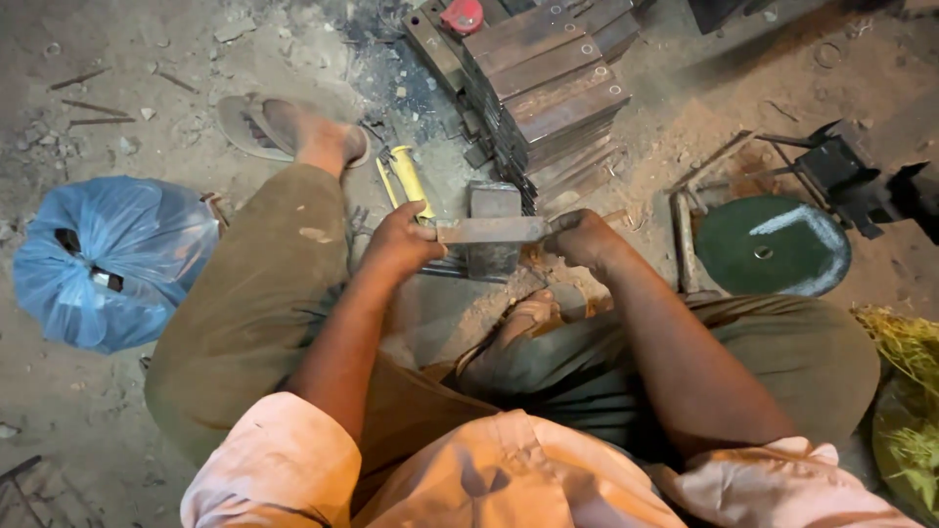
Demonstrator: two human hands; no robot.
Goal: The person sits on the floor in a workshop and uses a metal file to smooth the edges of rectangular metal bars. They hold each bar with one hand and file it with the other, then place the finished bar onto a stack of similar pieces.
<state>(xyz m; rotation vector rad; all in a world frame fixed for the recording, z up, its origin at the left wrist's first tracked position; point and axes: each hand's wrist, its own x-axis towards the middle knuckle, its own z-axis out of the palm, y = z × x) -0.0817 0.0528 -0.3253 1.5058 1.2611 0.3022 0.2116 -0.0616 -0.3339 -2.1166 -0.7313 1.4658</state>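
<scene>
Dusty workshop floor (117, 88), strewn with scraps. Centre frame: flat metal bar (489, 230) gripped at both ends, left hand (401, 240) and right hand (582, 238) closed around it, resting across small steel block (494, 200). Seemingly positioning; steady hold needed next. Stacked metal bars (553, 88) above, blue bag (108, 259) left, green disc (768, 244) right.

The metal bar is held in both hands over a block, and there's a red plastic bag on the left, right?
Not quite: the plastic bag is blue, not red, as the head view shows. Both hands, left and right, do hold the metal bar over the block.
</scene>
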